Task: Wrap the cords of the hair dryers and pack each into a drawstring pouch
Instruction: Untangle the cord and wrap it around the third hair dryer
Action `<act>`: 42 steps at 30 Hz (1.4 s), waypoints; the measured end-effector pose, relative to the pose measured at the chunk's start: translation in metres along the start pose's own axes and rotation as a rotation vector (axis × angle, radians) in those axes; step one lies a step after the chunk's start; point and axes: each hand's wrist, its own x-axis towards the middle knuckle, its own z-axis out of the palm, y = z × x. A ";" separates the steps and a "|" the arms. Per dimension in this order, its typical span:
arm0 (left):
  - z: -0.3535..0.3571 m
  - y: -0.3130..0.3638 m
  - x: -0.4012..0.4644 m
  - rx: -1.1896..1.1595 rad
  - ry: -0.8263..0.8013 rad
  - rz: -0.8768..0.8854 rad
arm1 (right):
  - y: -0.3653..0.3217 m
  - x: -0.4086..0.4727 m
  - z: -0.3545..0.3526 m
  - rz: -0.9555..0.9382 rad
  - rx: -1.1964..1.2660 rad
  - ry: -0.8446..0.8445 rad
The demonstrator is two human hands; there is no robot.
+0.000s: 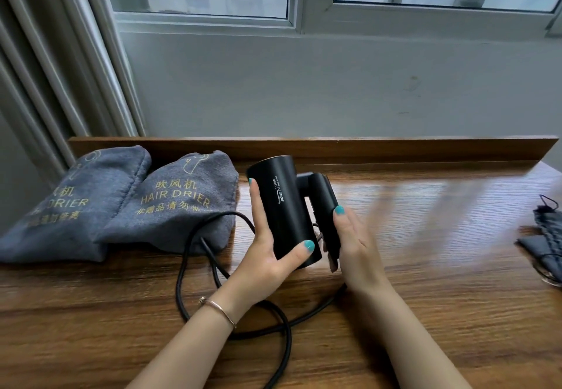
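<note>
A black folding hair dryer (284,206) is held above the wooden table (425,267), its handle folded against the barrel. My left hand (269,249) grips the barrel, thumb across its lower end. My right hand (354,242) holds the folded handle from the right side, fingers fairly straight along it. The black cord (197,267) lies loose in loops on the table below my left wrist and runs off the bottom edge. Two filled grey drawstring pouches (179,203), (76,206) printed "HAIR DRIER" lie at the back left.
An empty grey pouch with a black drawstring (544,236) lies at the table's right edge. A raised wooden ledge (395,145) runs along the back of the table, under a grey wall and window. Curtains hang at the left.
</note>
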 end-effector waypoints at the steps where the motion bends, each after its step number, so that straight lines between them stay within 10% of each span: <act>1: -0.002 -0.001 0.000 0.000 -0.002 -0.001 | 0.001 0.000 0.000 0.000 -0.032 0.009; 14: -0.008 0.037 0.021 -0.063 0.269 0.136 | -0.015 -0.012 0.012 0.252 0.563 -0.168; 21: -0.028 0.071 0.014 -0.041 0.352 0.212 | -0.031 -0.073 0.030 0.246 -0.250 -0.246; 29: -0.029 0.082 -0.011 0.007 0.360 0.244 | -0.077 -0.106 0.038 0.409 -0.199 -0.723; 34: -0.032 0.091 -0.015 0.039 0.396 0.260 | -0.077 -0.077 0.018 0.365 -0.045 -0.541; 42: -0.047 0.119 -0.004 0.044 0.414 0.312 | -0.105 0.012 -0.053 0.142 -0.526 -0.349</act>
